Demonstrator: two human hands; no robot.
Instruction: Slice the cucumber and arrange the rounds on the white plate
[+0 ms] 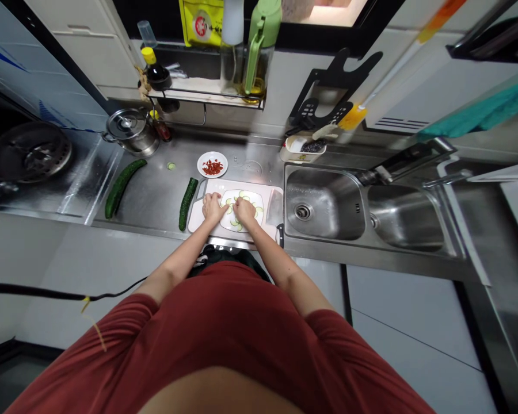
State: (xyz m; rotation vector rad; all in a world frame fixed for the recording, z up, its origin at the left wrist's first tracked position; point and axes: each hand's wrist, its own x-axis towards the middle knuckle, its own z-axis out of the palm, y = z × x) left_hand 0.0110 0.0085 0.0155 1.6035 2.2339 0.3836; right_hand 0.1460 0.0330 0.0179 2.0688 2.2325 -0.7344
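A white plate lies on the pale pink cutting board, with thin cucumber slices arranged around it. My left hand is at the plate's left edge, its fingers apart and the thumb reaching towards the slices. Over the plate's middle, my right hand is closed in a pinch at a cucumber slice, mostly hidden by the fingers. A cleaver rests on the board's right side, its dark handle towards me. Left of the board lies a cut cucumber.
Behind the board stands a small white dish of chopped red chillies. A longer cucumber lies further left, before a lidded steel pot. A double sink adjoins the board's right. Above hangs a shelf with bottles.
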